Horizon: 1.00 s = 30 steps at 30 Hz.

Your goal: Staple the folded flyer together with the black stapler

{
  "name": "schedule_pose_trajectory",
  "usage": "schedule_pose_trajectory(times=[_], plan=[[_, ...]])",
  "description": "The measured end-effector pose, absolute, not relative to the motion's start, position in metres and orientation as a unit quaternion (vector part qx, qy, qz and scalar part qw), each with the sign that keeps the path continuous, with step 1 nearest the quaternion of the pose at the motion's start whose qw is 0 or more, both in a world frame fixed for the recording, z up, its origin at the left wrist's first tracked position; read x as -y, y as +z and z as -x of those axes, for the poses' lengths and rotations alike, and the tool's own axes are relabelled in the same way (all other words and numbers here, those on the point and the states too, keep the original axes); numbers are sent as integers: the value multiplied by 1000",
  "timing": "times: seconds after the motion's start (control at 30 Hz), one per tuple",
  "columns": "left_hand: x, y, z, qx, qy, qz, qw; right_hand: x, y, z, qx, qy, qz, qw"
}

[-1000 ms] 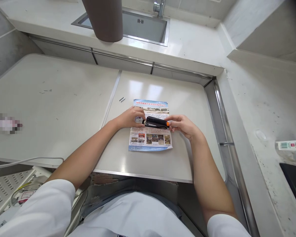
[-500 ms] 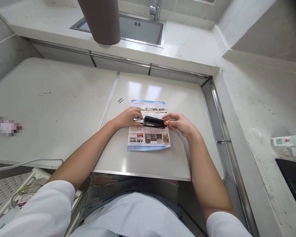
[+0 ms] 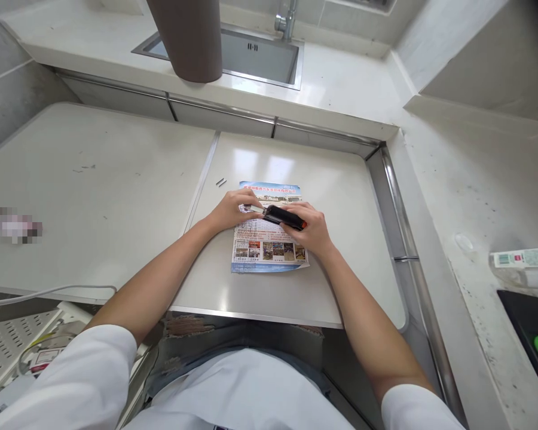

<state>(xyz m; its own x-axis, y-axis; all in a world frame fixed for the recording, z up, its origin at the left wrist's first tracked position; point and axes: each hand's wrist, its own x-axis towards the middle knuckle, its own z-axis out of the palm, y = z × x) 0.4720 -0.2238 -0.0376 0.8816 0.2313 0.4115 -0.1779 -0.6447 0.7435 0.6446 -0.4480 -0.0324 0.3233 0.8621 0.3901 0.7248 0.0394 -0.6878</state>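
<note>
A black stapler [image 3: 283, 216] with an orange-red end is above a printed flyer [image 3: 269, 268]. My right hand [image 3: 310, 227] is closed around its right part, fingers along the far side and thumb on the near side. At the other end, my left hand [image 3: 238, 209] pinches the silver metal part [image 3: 254, 209] that sticks out of the stapler. Whether staples lie inside it cannot be seen. Two short staple strips [image 3: 221, 182] rest on the white table [image 3: 251, 292], up and left of the flyer.
A brown cylinder [image 3: 192, 45] stands at the far counter edge, in front of the sink [image 3: 260, 57] and faucet [image 3: 287, 24]. Along the right counter are a white-and-green package [image 3: 526, 258] and a black tray [image 3: 526, 322] with a green object. A white cable [image 3: 72, 288] crosses the table's near-left edge.
My right hand has moved left and now wraps the stapler's body instead of touching its orange end. The stapler has turned slightly, and my left fingers have shifted on the silver part.
</note>
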Motion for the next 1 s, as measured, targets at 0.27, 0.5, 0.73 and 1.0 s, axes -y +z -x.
schedule_pose_trajectory(times=[0.27, 0.5, 0.73, 1.0], plan=[[232, -40, -480, -145, 142, -623, 756, 450, -33, -642, 563, -28, 682, 466], [224, -40, -475, -140, 3, -540, 830, 452, -31, -646, 652, -185, 639, 364], [219, -45, -476, -140, 8, -502, 854, 450, -37, -645, 675, -240, 629, 303], [223, -37, -477, -143, 58, -518, 841, 451, -35, -648, 658, -271, 642, 285]])
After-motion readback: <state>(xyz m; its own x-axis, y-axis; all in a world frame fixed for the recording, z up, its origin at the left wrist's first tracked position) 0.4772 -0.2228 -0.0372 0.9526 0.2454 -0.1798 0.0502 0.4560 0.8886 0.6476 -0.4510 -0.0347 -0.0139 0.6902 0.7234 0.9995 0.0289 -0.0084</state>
